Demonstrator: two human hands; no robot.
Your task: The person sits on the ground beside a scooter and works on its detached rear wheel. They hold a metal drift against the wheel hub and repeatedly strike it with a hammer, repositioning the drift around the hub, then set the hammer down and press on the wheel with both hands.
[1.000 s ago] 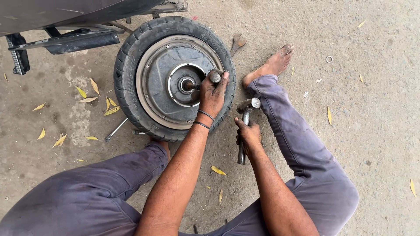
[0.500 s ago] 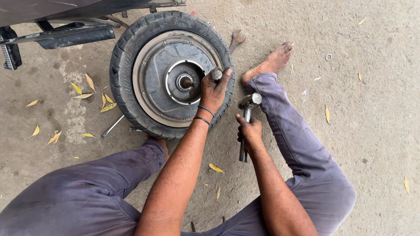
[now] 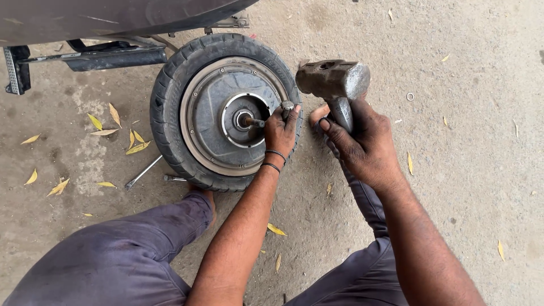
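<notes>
**Hammer raised over a hand-held punch at the wheel hub**

Raised since the earlier frame, the hammer (image 3: 334, 82) now sits high beside the wheel (image 3: 224, 110), its steel head above the level of the left hand; before, it hung low by the knee. The right hand (image 3: 362, 141) is closed tight around the handle just under the head. The left hand (image 3: 281, 131) is wrapped around a short metal punch (image 3: 287, 106), held near the axle stub (image 3: 252, 120) at the hub centre. The wheel lies flat on the concrete floor (image 3: 464, 170), against the person's legs.

Hazards, as judged from this position:

- Knuckles of the left hand lie close to the punch top. An off-centre blow likely lands on the fingers.
- A short grip near the head limits control of the swing.
- A tilted punch may glance off and mar the hub face.
- The wheel is unclamped and may shift on impact.
- A loose spanner (image 3: 144, 171) lies just beside the tyre.
</notes>
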